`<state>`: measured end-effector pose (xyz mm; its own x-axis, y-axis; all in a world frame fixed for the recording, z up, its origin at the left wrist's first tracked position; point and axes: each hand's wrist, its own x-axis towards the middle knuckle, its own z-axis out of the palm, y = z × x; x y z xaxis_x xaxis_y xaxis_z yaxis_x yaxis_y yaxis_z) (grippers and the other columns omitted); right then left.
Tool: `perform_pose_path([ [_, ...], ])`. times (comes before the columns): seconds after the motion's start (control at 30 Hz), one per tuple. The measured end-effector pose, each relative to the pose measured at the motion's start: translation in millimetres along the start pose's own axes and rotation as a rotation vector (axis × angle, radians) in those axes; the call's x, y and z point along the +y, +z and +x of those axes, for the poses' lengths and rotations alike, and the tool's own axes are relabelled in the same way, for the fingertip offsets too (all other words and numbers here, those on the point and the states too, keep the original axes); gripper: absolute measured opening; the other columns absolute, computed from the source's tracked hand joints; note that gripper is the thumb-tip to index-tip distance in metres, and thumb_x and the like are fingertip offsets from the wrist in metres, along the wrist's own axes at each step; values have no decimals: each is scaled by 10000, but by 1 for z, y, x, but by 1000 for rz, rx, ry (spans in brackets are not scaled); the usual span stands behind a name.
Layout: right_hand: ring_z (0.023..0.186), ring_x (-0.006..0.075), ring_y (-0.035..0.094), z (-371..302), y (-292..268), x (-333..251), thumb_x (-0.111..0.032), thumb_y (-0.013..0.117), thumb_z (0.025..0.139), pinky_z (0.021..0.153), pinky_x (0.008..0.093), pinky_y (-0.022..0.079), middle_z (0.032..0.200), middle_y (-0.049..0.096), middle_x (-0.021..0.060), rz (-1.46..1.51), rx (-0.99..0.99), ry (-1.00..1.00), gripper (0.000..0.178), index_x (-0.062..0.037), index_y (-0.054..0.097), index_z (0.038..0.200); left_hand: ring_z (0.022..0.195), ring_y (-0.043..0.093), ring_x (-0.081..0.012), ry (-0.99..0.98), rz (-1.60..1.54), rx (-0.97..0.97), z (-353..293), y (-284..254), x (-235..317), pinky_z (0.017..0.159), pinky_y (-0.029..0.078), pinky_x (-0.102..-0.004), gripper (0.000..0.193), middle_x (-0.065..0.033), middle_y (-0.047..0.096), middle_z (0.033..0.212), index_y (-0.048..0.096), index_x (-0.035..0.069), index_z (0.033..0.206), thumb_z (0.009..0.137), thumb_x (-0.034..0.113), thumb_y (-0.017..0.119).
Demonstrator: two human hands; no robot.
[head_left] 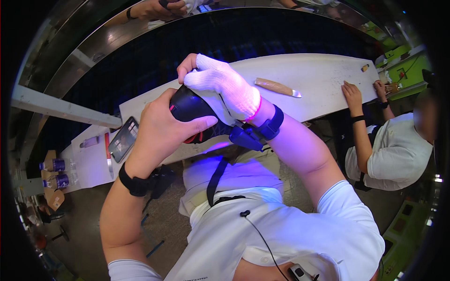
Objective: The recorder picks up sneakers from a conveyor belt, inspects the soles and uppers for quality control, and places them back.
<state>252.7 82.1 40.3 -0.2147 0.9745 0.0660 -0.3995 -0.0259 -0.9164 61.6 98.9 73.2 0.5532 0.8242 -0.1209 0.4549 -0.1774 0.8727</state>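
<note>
Shoe (193, 107), black and red: where is it?

Raised over the bench (323, 75), with the left hand (161, 117) clamped on it.

And the right hand (225, 86)?

White-gloved, against the shoe's far side; I cannot tell whether its fingers close.

Anything nearby?

A knife (277, 87) lies to the right, a phone (123, 139) to the left.

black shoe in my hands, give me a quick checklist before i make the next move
Left hand on the black shoe: ok, thumb and fingers on it.
Right hand at the shoe: ok, over its far end.
Both hands gloved: not ok, only the right wears a white glove.
Brown-handled tool out of the way: ok, lying apart on the table.
Inside of the shoe: cannot tell, not visible.
</note>
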Motion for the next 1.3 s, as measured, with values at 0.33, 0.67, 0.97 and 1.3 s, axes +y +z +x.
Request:
perform_pose_path([
  [0.33, 1086, 146, 525, -55, -44, -22, -516, 584, 986, 983, 286, 424, 1156, 552, 56, -227, 49, -211, 614, 1, 604, 1317, 603, 729, -282, 467, 751, 11, 21, 44, 46, 592, 575, -371, 711, -121, 706, 688, 637, -28, 991, 735, 577, 907],
  [0.67, 1460, 403, 512, -121, -35, -26, -678, 408, 1039, 1210, 457, 400, 1462, 618, 238, -855, -94, -356, 861, 51, 555, 1471, 744, 723, -310, 657, 693, -228, -7, 44, 34, 691, 574, -445, 793, -107, 704, 860, 632, 25, 1158, 681, 588, 923],
  [0.97, 1373, 473, 556, -121, -34, 65, -609, 837, 761, 1149, 528, 448, 1438, 601, 291, -1369, -16, -194, 1025, 59, 529, 1476, 1333, 506, -234, -25, -352, -22, -93, 11, -48, 1147, 411, -387, 890, -133, 487, 1423, 466, 82, 1426, 758, 397, 963],
  [1.3, 1130, 426, 670, -111, -25, 86, -505, 881, 713, 998, 506, 523, 1215, 732, 227, -1259, -5, -221, 880, -24, 640, 1410, 1120, 571, -173, -115, -457, 273, -110, 28, -87, 1031, 463, -335, 494, -55, 602, 1185, 567, 83, 1234, 826, 111, 844],
])
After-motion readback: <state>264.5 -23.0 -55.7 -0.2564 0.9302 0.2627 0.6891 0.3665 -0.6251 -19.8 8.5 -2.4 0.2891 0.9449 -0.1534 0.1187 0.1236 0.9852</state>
